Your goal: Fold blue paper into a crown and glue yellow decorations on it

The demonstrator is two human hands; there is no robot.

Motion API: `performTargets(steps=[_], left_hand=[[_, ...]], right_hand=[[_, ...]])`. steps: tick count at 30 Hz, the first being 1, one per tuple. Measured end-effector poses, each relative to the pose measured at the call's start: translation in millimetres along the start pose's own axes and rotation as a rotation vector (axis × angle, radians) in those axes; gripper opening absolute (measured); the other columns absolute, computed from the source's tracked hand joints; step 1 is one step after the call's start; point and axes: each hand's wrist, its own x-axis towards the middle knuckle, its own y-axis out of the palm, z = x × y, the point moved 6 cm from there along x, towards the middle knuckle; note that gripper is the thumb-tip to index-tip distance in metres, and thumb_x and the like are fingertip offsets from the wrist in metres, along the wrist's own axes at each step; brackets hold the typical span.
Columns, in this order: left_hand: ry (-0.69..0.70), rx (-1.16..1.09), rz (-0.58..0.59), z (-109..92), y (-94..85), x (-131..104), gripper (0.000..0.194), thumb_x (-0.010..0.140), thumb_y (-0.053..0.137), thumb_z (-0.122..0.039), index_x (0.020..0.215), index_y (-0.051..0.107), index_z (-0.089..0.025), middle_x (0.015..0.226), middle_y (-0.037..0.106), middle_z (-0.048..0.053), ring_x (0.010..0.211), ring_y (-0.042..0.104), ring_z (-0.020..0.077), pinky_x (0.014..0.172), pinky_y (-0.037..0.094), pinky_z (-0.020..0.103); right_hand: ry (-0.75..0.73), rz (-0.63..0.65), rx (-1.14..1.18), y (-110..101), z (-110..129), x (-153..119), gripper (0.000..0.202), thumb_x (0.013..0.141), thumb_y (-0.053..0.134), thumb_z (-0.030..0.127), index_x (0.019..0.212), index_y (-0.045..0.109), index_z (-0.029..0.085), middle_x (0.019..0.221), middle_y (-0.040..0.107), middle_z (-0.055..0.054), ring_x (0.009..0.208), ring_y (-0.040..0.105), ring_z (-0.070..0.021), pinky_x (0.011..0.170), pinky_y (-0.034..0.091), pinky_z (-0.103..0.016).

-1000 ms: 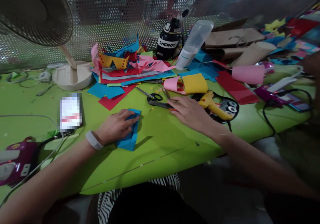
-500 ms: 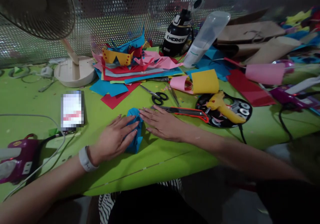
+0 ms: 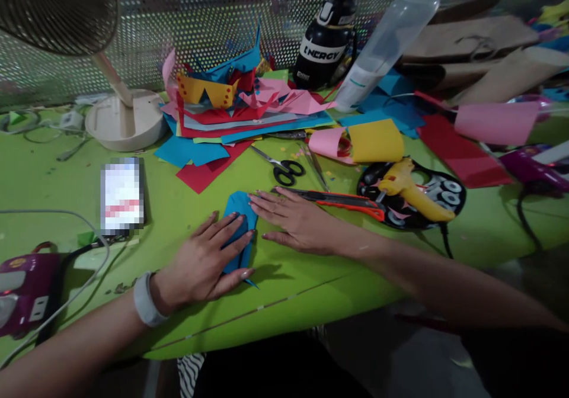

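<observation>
A folded piece of blue paper [image 3: 237,202] lies on the green table in front of me, partly covered by my fingers. My left hand [image 3: 202,262] rests flat across its left side, fingers stretched out, a pale band on the wrist. With fingers extended, my right hand [image 3: 302,220] touches the paper's upper right edge. Beyond my right fingers lies an orange and black box cutter [image 3: 342,200]. Black-handled scissors [image 3: 284,170] and tweezers [image 3: 319,170] lie a little farther back.
A yellow glue gun [image 3: 411,191] rests on a black patterned mat at right. Coloured paper [image 3: 249,128] is piled at the back beside a black bottle [image 3: 322,45]. A phone [image 3: 122,196], a fan [image 3: 127,119] and a purple power strip [image 3: 29,291] stand left.
My left hand has slid slightly down along the blue paper, which now looks flatter, with a thin point showing below my thumb. My right hand stays at its upper edge. The view has shifted slightly.
</observation>
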Motion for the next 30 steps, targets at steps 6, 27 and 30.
performTargets(steps=[6,27,30], left_hand=[[-0.009,-0.002,-0.005,-0.4,0.5,0.6,0.054,0.097,0.040,-0.050,0.134,0.055,-0.013,0.144,0.050,0.020,0.137,0.044,0.0344,0.110,0.039,0.059],[-0.059,-0.025,-0.023,4.1,1.9,3.8,0.065,0.098,0.036,-0.057,0.142,0.045,-0.011,0.144,0.051,0.020,0.135,0.047,0.0327,0.110,0.039,0.056],[-0.128,-0.037,-0.023,9.4,4.4,7.1,0.074,0.095,0.035,-0.064,0.148,0.036,-0.012,0.150,0.042,0.021,0.138,0.041,0.0340,0.112,0.036,0.057]], right_hand=[[-0.001,0.018,-0.003,-0.2,-0.2,0.5,0.067,0.101,0.029,0.054,0.151,0.033,0.009,0.157,0.032,-0.014,0.147,0.028,-0.0264,0.119,0.024,-0.053],[-0.002,0.001,0.020,0.1,-1.8,0.8,0.067,0.100,0.030,0.057,0.150,0.035,0.013,0.156,0.034,-0.014,0.146,0.029,-0.0264,0.119,0.024,-0.054],[0.001,-0.003,0.027,-0.5,-1.8,1.1,0.067,0.100,0.031,0.057,0.150,0.036,0.012,0.155,0.035,-0.014,0.146,0.029,-0.0268,0.119,0.023,-0.054]])
